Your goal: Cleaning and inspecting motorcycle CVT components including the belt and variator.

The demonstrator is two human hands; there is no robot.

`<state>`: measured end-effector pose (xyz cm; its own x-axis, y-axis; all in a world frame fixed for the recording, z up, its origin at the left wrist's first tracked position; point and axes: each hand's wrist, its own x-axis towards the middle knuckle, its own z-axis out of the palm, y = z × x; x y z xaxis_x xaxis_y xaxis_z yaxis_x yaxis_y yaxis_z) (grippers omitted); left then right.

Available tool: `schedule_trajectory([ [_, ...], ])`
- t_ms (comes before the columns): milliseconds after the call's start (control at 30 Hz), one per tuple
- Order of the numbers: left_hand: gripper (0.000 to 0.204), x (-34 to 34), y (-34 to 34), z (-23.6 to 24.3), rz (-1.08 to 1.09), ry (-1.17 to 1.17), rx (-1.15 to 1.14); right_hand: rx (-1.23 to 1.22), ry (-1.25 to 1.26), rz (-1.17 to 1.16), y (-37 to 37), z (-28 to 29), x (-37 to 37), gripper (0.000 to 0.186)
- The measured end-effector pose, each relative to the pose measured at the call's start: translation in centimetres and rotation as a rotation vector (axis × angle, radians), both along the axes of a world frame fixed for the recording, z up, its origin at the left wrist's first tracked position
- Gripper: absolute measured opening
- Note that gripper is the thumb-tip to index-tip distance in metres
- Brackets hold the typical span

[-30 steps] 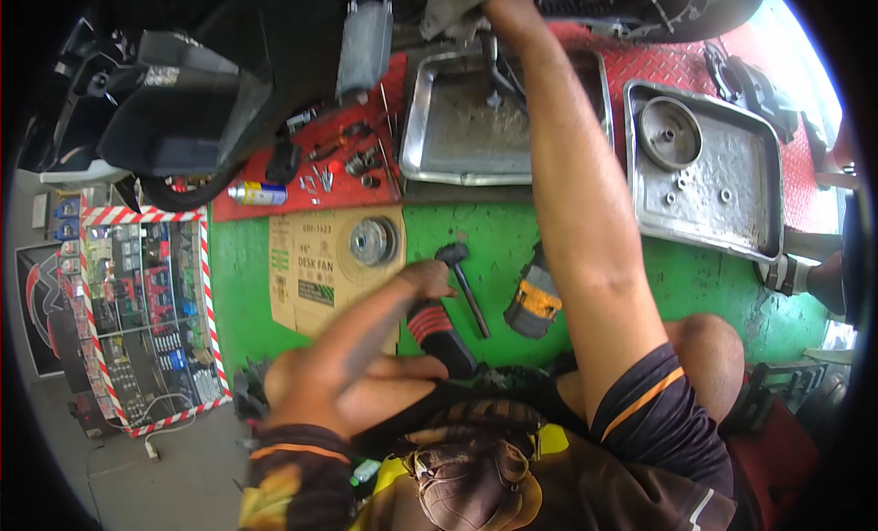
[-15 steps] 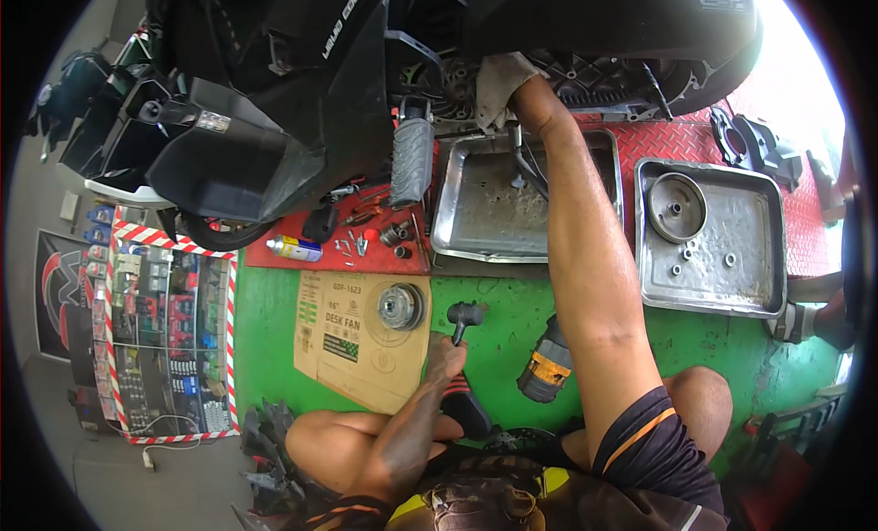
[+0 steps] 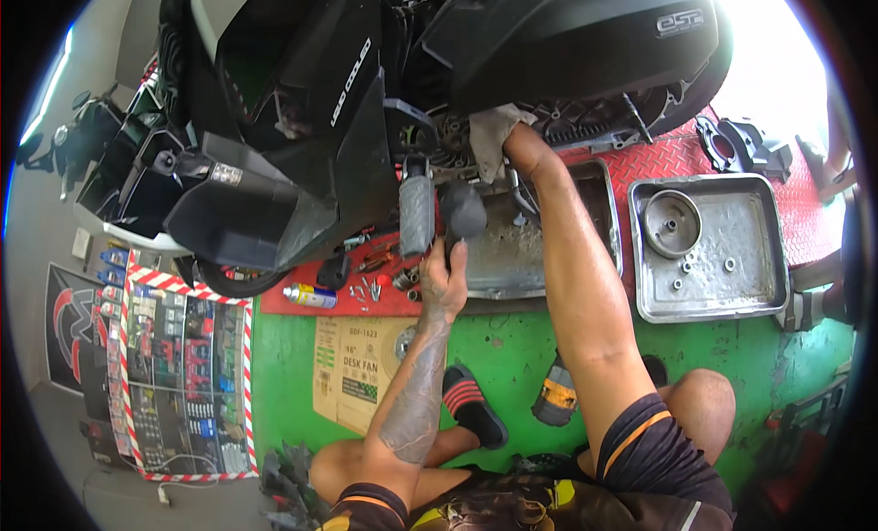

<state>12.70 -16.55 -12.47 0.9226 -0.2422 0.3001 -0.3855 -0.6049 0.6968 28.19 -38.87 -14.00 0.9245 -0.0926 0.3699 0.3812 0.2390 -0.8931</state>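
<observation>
My left hand grips a black rubber mallet, its head raised over the near left part of a metal tray, just right of the scooter's grey footpeg. My right hand reaches up to the exposed engine casing, holding a grey cloth against it; its fingertips are hidden by the cloth. The black scooter fills the top of the view.
Tools and a spray can lie on red plating. A second tray holds a round part and several small pieces. Cardboard and a black-and-orange item lie on green floor. Another person's foot is at right, a display case at left.
My left hand has taken up the mallet from the floor and lifted it forward to the tray. My right hand stays at the casing with the cloth; the view has tilted up.
</observation>
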Motion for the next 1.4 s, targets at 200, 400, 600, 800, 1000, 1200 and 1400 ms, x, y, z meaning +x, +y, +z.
schedule_trajectory([
  [200, 0.032, 4.7, 0.3, -4.5, -0.263, -0.436, -0.238, -0.007, 0.066, 0.030, -0.5, -0.2, -0.2, 0.031],
  [400, 0.035, 9.9, 0.7, -10.1, -0.015, -0.508, -0.425, -0.057, 0.086, -0.002, -0.3, 0.2, -1.6, 0.031],
  [600, 0.035, 8.7, -0.1, -9.9, -0.016, -0.344, -0.441, -0.122, 0.104, 0.052, -0.5, 1.1, -2.4, 0.032],
  [800, 0.027, 8.8, -0.3, -9.7, 0.140, -0.302, -0.374, -0.124, 0.170, 0.083, -0.2, 1.7, -3.2, 0.032],
  [1000, 0.038, 9.2, 0.3, -9.5, 0.171, -0.497, -0.113, -0.009, 0.135, 0.094, -0.1, 1.9, -3.4, 0.033],
  [1200, 0.034, 8.2, -0.2, -9.1, 0.123, -0.259, -0.359, -0.064, 0.154, 0.082, -0.2, 2.2, -3.7, 0.036],
  [1400, 0.034, 7.0, -0.1, -7.3, -0.029, -0.556, -0.227, 0.064, 0.146, 0.052, 0.1, 2.0, -3.7, 0.035],
])
